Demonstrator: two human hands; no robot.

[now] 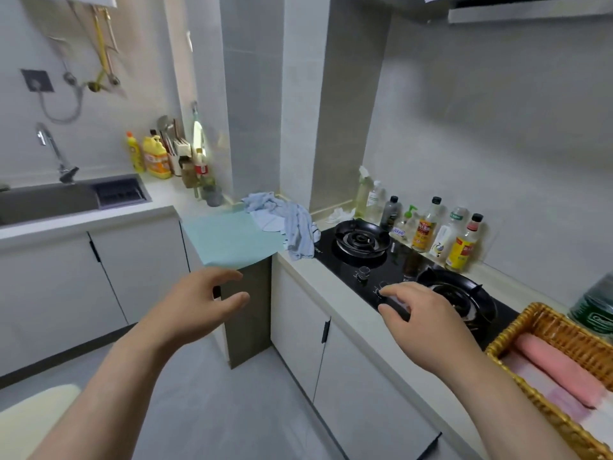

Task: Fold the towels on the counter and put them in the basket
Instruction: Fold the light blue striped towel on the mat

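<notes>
The desk (pixel 335 293) bends round a far corner, and a wicker basket (pixel 517 330) sits near right. A teal towel (pixel 232 237) lies flat ahead, its near edge overhanging, with a crumpled striped towel (pixel 292 224) touching its right side. The left hand (pixel 199 300) is nearer; the right hand (pixel 428 327) hovers by the hob (pixel 361 240) — both hands empty, fingers loosely spread.

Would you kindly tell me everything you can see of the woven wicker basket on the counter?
The woven wicker basket is golden-brown, rectangular as far as it shows, with a thick braided rim. It sits upright on the pale counter, right of the black gas stove, and is cut off by the frame's edge. Inside, a pink rolled towel lies against a pale folded towel. The right hand is apart from it.
</notes>
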